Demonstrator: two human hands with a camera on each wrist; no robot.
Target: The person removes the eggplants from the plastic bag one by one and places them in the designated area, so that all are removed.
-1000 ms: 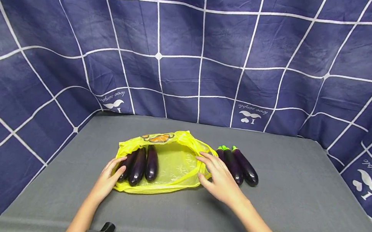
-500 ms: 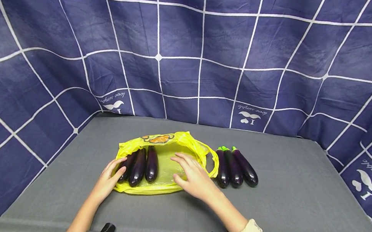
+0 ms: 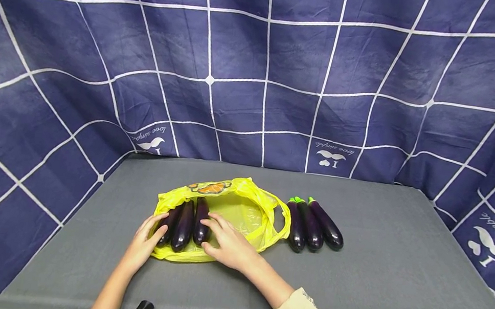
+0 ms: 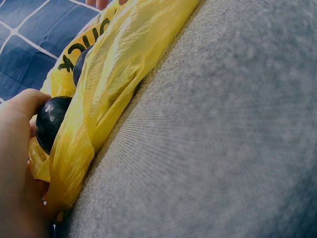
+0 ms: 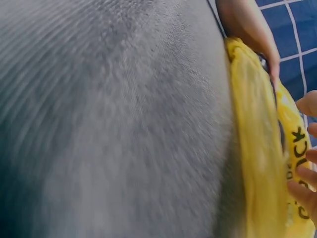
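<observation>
A yellow plastic bag (image 3: pixel 252 191) lies with its mouth facing me, and three dark purple eggplants rest side by side inside its left part. My left hand (image 3: pixel 142 241) is at the bag's left edge, curled around the leftmost eggplant (image 3: pixel 166 234); in the left wrist view the thumb lies on that eggplant's rounded end (image 4: pixel 52 121). Beside it is the middle eggplant (image 3: pixel 183 229). My right hand (image 3: pixel 229 245) reaches into the bag's mouth, fingers spread over the right-hand eggplant (image 3: pixel 201 234). Whether they touch it is unclear. In the right wrist view only its fingertips (image 5: pixel 308 191) show.
Three more eggplants (image 3: pixel 312 229) with green stem ends lie outside, just right of the bag's handle loop (image 3: pixel 284 226). Grey cloth (image 3: pixel 375 283) covers the table. A blue curtain with white lines (image 3: pixel 291 103) hangs behind and at both sides.
My right hand has moved left from the bag's right edge, across its mouth, to the right-hand eggplant inside. The left hand and the eggplants have stayed in place.
</observation>
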